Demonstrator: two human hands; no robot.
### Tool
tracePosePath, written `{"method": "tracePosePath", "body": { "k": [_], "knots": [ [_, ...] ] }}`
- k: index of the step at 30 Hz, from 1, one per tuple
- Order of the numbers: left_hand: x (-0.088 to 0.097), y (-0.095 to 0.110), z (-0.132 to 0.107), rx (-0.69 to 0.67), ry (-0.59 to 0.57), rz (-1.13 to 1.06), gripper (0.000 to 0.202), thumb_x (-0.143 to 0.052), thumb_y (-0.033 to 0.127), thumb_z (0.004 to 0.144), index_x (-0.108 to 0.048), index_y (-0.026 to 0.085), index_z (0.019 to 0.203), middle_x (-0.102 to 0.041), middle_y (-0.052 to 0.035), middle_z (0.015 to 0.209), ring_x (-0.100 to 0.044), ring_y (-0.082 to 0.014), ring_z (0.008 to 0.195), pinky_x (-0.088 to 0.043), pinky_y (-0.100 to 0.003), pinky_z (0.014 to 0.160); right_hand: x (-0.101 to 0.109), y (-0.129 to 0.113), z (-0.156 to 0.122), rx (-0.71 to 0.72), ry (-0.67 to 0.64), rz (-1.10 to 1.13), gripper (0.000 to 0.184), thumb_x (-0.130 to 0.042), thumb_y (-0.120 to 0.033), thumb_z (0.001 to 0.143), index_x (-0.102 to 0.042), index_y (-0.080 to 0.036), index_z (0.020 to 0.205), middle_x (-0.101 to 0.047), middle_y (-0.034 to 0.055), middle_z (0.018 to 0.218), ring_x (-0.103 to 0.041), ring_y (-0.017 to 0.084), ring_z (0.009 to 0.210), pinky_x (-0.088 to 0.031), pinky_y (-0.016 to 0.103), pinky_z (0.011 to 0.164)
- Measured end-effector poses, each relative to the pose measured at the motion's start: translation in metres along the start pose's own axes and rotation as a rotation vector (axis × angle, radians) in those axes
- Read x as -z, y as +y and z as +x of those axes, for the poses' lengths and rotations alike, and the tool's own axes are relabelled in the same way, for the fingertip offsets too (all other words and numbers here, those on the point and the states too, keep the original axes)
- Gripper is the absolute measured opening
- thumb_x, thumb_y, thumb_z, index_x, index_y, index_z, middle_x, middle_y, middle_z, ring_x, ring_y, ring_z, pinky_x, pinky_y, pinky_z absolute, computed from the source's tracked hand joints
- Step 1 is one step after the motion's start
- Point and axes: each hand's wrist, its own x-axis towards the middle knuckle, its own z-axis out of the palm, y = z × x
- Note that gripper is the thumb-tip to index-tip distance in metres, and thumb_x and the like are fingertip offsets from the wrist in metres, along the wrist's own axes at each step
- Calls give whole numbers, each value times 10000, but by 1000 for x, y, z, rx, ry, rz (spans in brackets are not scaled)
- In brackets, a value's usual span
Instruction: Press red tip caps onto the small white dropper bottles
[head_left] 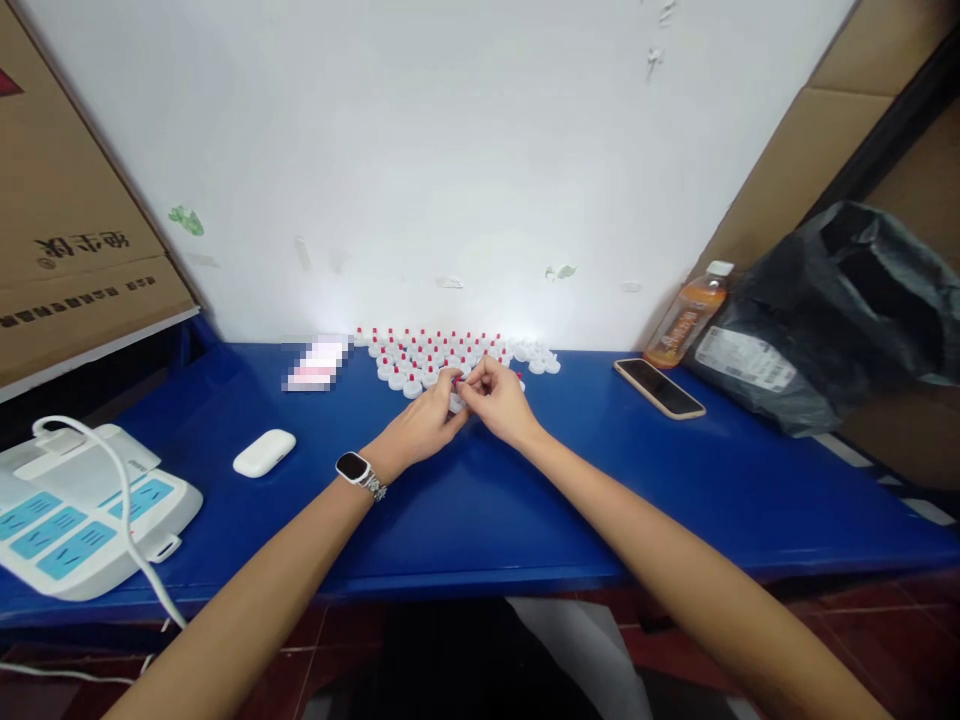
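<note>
Left grip grasps a white cap at the front of the table's cluster, while the right grip pinches the red tip on top of it. Just beyond the hands stand rows of red-tipped caps, partly hidden by the fingers, with plain white caps to their right, near the wall. On the left lie a blurred-out card, a white case and a power strip with a white cable across it. To the right, a phone lies flat, beside a leaning bottle and a dark plastic bag. A cardboard box rises at far left. Both forearms reach forward and converge, fingertips together; a watch sits on the left wrist.
</note>
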Motion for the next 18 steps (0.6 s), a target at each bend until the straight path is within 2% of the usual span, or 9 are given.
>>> {"method": "tracePosePath", "body": {
  "k": [4,6,8,12,18],
  "knots": [
    [7,-14,0,55,-132,14,471,-601,495,881,-474,193,1219,-617,8,768,-586,-170,639,-390,-272,574,18,0,2,0,-193,-221,104,-594,-185,760,-495,-216,770,-504,-74,583,-477,105,534,-351,235,539],
    [11,-20,0,91,-167,6,444,-635,499,852,-516,195,1152,-585,30,712,-553,-153,608,-367,-261,557,26,0,3,-5,-302,-321,102,-595,-161,754,-510,-210,778,-550,-60,616,-515,108,560,-363,235,559],
    [14,-23,0,117,-185,-15,395,-642,494,845,-546,198,1089,-578,34,703,-544,-144,609,-367,-258,563,34,1,5,-23,-355,-406,107,-607,-144,751,-528,-205,790,-583,-48,644,-541,112,585,-367,235,575],
    [15,-21,1,136,-195,-30,370,-654,507,830,-576,202,1024,-582,30,705,-530,-140,610,-365,-257,564,42,7,10,-91,-338,-528,82,-630,-156,778,-563,-196,801,-608,-32,645,-549,117,589,-362,235,578],
    [14,-20,2,146,-203,-39,351,-646,513,832,-581,202,980,-588,28,700,-517,-136,596,-363,-263,564,49,22,17,-148,-162,-618,104,-662,-202,782,-563,-202,813,-646,-12,673,-573,131,610,-368,239,583]
  ]
}}
